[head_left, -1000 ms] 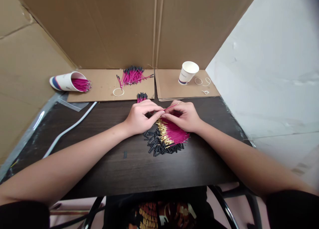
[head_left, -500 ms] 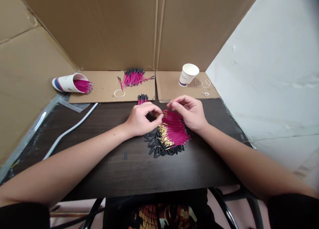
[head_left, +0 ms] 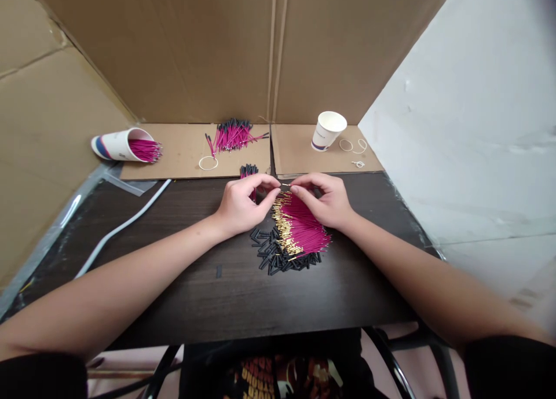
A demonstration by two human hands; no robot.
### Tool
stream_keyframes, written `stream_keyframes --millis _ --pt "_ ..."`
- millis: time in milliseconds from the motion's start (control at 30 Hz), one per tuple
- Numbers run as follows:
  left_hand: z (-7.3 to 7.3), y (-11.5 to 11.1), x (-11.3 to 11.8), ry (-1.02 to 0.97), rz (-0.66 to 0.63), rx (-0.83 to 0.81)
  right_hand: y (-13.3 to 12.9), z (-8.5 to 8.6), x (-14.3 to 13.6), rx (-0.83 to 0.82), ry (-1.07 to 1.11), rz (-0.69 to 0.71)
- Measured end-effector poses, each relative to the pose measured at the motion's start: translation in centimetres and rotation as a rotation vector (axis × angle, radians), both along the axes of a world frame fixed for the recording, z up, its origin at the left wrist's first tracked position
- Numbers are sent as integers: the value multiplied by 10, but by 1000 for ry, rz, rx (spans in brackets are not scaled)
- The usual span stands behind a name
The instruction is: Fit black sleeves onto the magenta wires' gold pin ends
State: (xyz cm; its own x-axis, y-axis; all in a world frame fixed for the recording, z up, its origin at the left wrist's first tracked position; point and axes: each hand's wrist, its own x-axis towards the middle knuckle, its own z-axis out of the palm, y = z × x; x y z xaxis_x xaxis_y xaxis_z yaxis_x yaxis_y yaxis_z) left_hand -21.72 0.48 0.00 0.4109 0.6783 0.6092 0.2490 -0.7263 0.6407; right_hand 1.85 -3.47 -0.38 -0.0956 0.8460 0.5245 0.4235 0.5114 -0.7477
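Note:
Above the top of a pile of magenta wires (head_left: 306, 228) with gold pin ends, my right hand (head_left: 325, 199) pinches one wire, its gold tip (head_left: 285, 185) pointing left. Facing it, my left hand (head_left: 247, 202) is closed at the fingertips; what it holds, if anything, is too small to name. Short black sleeves (head_left: 271, 254) lie loose around the lower left of the pile. Partly behind my left hand is a small bundle of black-capped wires (head_left: 248, 171).
Farther back, a cardboard strip (head_left: 178, 150) bears capped wires (head_left: 234, 135), a white ring (head_left: 208, 163) and a tipped paper cup (head_left: 117, 145) of magenta wires. An upright paper cup (head_left: 329, 131) stands at the right beside white bands (head_left: 359, 146). A pale cable (head_left: 124, 225) crosses the left side.
My right hand has turned and lowered a little, bringing its wire level with my left fingertips. My left hand has shifted slightly left, its fingertips slightly higher.

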Motion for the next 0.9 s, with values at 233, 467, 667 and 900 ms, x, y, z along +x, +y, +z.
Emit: stream_keyframes --millis 233,467,667,900 --pt "-1 3 0 3 24 42 2 2 0 51 -72 -20" --pt "2 2 0 16 11 79 1 3 -1 75 -74 -10" --pt "2 3 0 22 6 89 1 4 -1 96 -98 -13" --pt "0 3 0 30 -9 121 0 5 -2 128 -125 -11"
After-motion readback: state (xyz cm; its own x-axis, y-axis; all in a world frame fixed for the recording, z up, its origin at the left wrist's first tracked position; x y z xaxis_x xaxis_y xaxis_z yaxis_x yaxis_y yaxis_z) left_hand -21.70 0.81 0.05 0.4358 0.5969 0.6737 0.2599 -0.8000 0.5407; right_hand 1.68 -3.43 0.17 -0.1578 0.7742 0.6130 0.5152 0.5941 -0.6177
